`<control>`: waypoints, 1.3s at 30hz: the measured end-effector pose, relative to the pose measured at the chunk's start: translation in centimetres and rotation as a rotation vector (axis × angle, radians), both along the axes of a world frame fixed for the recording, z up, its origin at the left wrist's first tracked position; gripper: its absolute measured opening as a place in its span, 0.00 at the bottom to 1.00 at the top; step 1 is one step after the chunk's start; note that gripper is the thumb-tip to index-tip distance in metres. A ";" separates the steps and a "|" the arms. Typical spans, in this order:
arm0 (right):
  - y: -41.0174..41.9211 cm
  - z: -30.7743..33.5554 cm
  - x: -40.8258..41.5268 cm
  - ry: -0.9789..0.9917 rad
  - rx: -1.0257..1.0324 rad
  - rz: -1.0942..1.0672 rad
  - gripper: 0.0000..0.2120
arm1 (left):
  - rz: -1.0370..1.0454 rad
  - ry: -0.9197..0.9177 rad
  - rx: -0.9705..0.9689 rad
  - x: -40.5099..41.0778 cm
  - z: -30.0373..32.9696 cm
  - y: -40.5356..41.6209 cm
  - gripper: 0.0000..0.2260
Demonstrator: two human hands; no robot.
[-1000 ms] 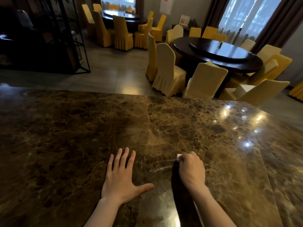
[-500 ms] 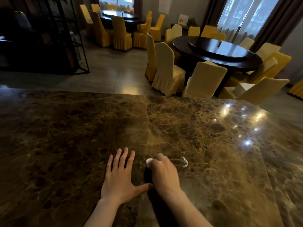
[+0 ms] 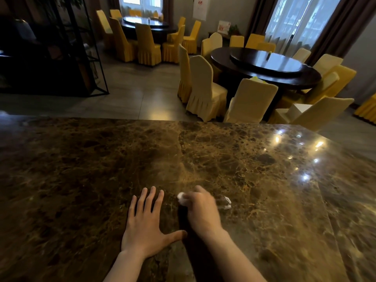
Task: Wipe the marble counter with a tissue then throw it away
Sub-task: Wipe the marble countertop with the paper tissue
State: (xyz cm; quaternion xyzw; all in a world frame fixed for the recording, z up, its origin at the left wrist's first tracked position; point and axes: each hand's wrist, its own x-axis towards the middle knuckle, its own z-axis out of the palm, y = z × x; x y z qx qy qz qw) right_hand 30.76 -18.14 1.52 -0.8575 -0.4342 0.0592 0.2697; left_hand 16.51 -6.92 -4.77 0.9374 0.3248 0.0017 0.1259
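A polished brown marble counter [image 3: 244, 169] fills the lower half of the view. My left hand [image 3: 146, 226] lies flat on it, palm down, fingers spread, holding nothing. Just to its right, my right hand [image 3: 201, 210] is closed around a crumpled white tissue [image 3: 182, 198] and presses it on the marble; a small part of the tissue shows at the fingertips. A thin wet streak with a whitish edge [image 3: 225, 202] lies on the marble to the right of that hand. The right hand is motion-blurred.
Beyond the counter's far edge are a tiled floor [image 3: 132, 94], a dark round dining table [image 3: 268, 68] ringed by yellow-covered chairs [image 3: 205, 88], a second such table [image 3: 146, 23] at the back and a black metal shelf frame [image 3: 89, 49] on the left. No bin is in view.
My right hand has slid the tissue left across the marble, from well right of my left hand to right beside its thumb, leaving a wet streak. My left hand has stayed put.
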 end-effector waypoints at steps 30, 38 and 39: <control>-2.2 -1.2 -0.6 -0.106 -0.116 0.001 0.08 | 0.021 -0.043 -0.007 0.0 -0.5 -0.1 0.63; -6.3 -0.8 4.5 -0.113 -0.114 -0.284 0.09 | 0.008 -0.030 -0.028 -0.1 0.0 0.0 0.62; -6.3 -0.8 4.8 -0.114 -0.120 -0.289 0.09 | 0.007 -0.027 -0.031 0.0 0.1 0.0 0.62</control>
